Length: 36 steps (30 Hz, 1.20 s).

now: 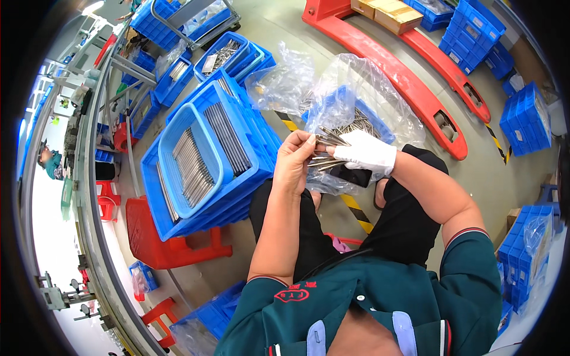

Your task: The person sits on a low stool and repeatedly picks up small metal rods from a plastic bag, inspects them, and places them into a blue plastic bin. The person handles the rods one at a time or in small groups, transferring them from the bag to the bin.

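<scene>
My left hand [295, 161] is bare and pinches a bundle of thin metal rods [326, 149] from the left. My right hand [367, 152], in a white glove, holds the same bundle from the right, over my lap. Just beyond both hands stands a blue crate [339, 107] lined with a clear plastic bag [362, 77] and holding more loose rods. To my left, a light blue basket [178, 133] with rods laid in a row sits inside a stack of blue crates [243, 178] that also holds rods.
A red stool [155, 237] carries the crate stack. A red pallet jack [415, 83] lies across the floor beyond. Blue crates [525, 118] stand at right, and more blue crates [228, 56] at the back left. A conveyor frame [95, 196] runs along the left. Yellow-black floor tape [356, 210] passes under my legs.
</scene>
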### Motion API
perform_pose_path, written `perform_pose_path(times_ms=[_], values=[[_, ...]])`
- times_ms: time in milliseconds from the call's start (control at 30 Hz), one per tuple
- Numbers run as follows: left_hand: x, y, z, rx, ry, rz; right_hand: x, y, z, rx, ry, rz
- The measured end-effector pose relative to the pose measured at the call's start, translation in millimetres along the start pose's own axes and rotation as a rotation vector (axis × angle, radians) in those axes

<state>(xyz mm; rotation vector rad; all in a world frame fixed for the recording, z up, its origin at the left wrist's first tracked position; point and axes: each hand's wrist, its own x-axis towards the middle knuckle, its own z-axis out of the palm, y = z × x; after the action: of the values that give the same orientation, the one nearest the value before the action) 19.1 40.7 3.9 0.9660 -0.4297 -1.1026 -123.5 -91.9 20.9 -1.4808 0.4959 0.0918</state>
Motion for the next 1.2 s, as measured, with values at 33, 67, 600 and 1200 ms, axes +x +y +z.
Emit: perform_pose_path(times_ms=[33, 67, 600, 1200], values=[[-1.5, 0.7, 2.0, 0.0, 0.015, 0.001, 0.9, -1.6, -1.8, 0.0, -0.019, -0.019], [-2.0, 1.7, 4.4, 0.0, 0.03, 0.002, 1.9, -3.8, -3.7, 0.0, -0.039, -0.038], [3.7, -13.8, 7.6, 0.832, 0.254, 0.527, 6.3, -0.7, -1.5, -0.096, 0.027, -0.048], [-2.9, 5.2, -1.5, 0.076, 0.042, -0.028, 0.4, -4.0, -6.9, 0.119, -0.057, 0.005]])
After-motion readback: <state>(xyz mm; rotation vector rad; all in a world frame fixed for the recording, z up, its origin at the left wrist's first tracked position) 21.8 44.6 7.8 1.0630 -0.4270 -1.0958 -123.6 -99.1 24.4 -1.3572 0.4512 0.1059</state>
